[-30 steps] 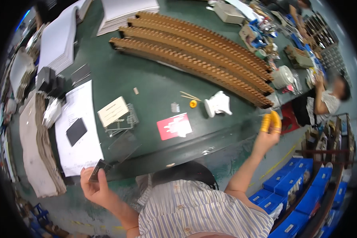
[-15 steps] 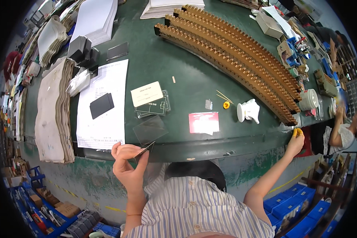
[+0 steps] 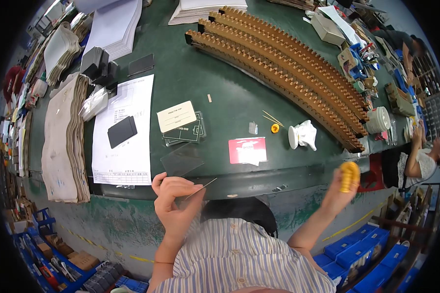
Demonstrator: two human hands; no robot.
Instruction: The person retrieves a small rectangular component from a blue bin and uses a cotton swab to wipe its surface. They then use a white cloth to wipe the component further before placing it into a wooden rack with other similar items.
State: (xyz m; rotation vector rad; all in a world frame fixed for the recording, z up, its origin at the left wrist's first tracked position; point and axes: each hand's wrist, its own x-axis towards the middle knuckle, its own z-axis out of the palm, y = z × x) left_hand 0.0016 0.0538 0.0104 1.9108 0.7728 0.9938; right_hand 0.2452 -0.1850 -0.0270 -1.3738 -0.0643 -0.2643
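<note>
My left hand (image 3: 173,198) pinches a thin clear plate (image 3: 200,188) edge-on, just in front of the green table's near edge (image 3: 259,177). Another clear plate (image 3: 182,159) lies flat on the table right above it. My right hand (image 3: 338,189) is raised off the table's right end, closed around a yellow ribbed roll (image 3: 349,176). A white sheet of paper (image 3: 124,132) with a dark flat rectangle (image 3: 121,131) on it lies left of the plates.
Long curved rows of brown toothed racks (image 3: 288,68) cross the table's far side. A red card (image 3: 247,150), a cream card on dark plates (image 3: 177,117), a white cloth bundle (image 3: 303,135) and a small yellow ring (image 3: 275,128) lie mid-table. Cloth stacks (image 3: 63,141) sit left. Another person (image 3: 418,161) sits right.
My left hand has shifted right along the table edge with the clear plate. My right hand with the yellow roll has lifted back up after dipping low at the table's right end.
</note>
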